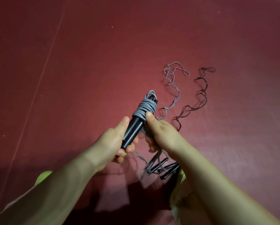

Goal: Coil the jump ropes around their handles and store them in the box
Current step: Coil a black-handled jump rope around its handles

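Note:
My left hand (115,142) grips a pair of black handles (132,130) held together, pointing up and to the right. Several turns of grey rope (144,109) are coiled around their upper half. My right hand (160,133) holds the grey rope beside the coil, thumb against the lowest turns. The rest of the grey rope (175,88) trails in wavy loops on the red floor. A dark jump rope (201,98) lies in loops to its right. More black handles (165,168) lie on the floor under my right forearm. No box is in view.
The floor is a red mat (87,54) with a pale seam line (38,82) running diagonally at the left. Yellow-green clothing (43,176) shows at the bottom, near both forearms.

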The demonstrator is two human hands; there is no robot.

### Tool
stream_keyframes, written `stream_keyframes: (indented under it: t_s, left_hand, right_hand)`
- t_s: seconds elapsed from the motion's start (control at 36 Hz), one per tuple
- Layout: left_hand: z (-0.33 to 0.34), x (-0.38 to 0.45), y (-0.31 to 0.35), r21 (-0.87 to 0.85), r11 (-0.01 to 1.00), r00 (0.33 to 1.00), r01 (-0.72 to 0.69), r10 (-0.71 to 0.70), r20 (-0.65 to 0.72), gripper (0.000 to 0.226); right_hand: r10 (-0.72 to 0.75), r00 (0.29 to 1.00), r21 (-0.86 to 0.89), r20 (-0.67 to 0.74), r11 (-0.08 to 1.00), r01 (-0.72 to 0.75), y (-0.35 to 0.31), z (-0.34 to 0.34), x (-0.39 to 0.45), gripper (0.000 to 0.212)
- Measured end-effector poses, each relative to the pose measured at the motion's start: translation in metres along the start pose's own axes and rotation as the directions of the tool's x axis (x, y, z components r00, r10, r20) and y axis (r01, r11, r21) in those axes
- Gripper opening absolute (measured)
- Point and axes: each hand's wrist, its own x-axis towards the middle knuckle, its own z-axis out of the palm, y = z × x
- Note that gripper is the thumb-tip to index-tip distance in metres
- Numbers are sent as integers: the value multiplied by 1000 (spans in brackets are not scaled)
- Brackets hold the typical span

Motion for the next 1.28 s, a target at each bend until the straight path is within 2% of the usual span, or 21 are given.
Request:
stream_keyframes:
  t_s: [0.06, 0.08, 0.17, 0.28, 0.36, 0.42, 0.47, 0.5, 0.53, 0.56, 0.58, 0.64, 0.69, 0.78, 0.92, 1.0, 1.08, 1.14, 1.19, 1.25, 1.28]
  left_hand:
    - [-5, 4, -2, 216, 972, 983, -94, 125, -133, 67]
    - [-9, 5, -3, 358, 923, 961, -140, 214, -174, 69]
    - [-15, 1, -4, 699, 701, 896, -142, 391, -210, 62]
    - [-12, -5, -2, 846, 523, 842, -104, 499, -205, 48]
    - [-11, -7, -1, 844, 514, 801, -155, 565, -197, 44]
    - [-12, -5, -3, 786, 582, 818, -210, 545, -184, 45]
    - [-14, 0, -4, 645, 714, 888, -273, 444, -116, 50]
    - [-14, -1, -2, 485, 824, 929, -291, 365, -63, 53]
    - [-13, -2, 1, 264, 933, 968, -244, 250, 10, 55]
    - [-13, -4, 4, 23, 995, 989, -99, 96, 116, 60]
    - [-14, -8, 8, -167, 984, 970, 62, -20, 240, 68]
    - [-15, -12, 12, -341, 906, 912, 250, -102, 396, 79]
    - [-14, -14, 12, -391, 880, 909, 269, -98, 404, 76]
    - [-13, -11, 12, -404, 894, 939, 192, -47, 342, 67]
    - [-12, -8, 9, -236, 963, 971, 128, -74, 228, 62]
    - [-6, -8, 7, -56, 998, 997, -17, 21, 72, 55]
    - [-8, -4, 3, 147, 981, 991, -123, 129, -29, 53]
    - [-13, 0, -2, 381, 904, 964, -194, 248, -95, 62]
    - [-17, 3, -6, 614, 765, 921, -194, 358, -154, 53]
    - [-18, 1, -7, 696, 693, 888, -188, 423, -182, 39]
    - [-18, 0, -8, 706, 678, 879, -206, 445, -171, 39]
  right_hand:
    - [30, 998, -92, -46, 995, -34, -2, 0, -2, 68]
    - [32, 998, -117, -59, 992, -38, -2, 1, -3, 68]
    - [33, 998, -62, -50, 997, -36, -4, 7, -5, 66]
    - [91, 994, 191, 55, 976, -100, -6, 12, -5, 57]
    - [87, 996, 111, -15, 990, -85, -3, 12, -3, 52]
    - [57, 997, 77, -49, 996, -53, -2, 12, -1, 56]
    - [16, 998, 84, -55, 996, -11, -1, 11, 0, 59]
    - [-9, 999, 84, -53, 996, 14, -1, 11, 0, 59]
    - [-34, 998, 89, -46, 995, 38, -1, 11, 0, 58]
    - [-52, 998, 111, -35, 992, 56, -2, 10, 0, 57]
    - [-62, 998, 158, -27, 985, 65, -3, 10, -1, 55]
    - [-69, 998, 302, 1, 951, 66, -7, 8, -3, 42]
    - [-93, 995, 372, 42, 925, 71, -10, 6, -4, 41]
    - [-138, 985, 314, 106, 944, 98, -9, 4, -4, 43]
    - [-16, 996, 55, 84, 998, 11, -10, 0, -6, 50]
    - [36, 999, -119, 23, 992, -32, -10, 1, -7, 63]
    - [73, 997, -203, -27, 976, -76, -10, 2, -8, 74]
    - [98, 994, -245, -45, 964, -106, -8, 3, -7, 80]
    - [122, 992, -240, -39, 962, -128, -6, 3, -5, 84]
    - [127, 991, -199, -31, 971, -131, -6, 3, -5, 83]
    - [118, 992, -183, -40, 975, -123, -7, 3, -5, 79]
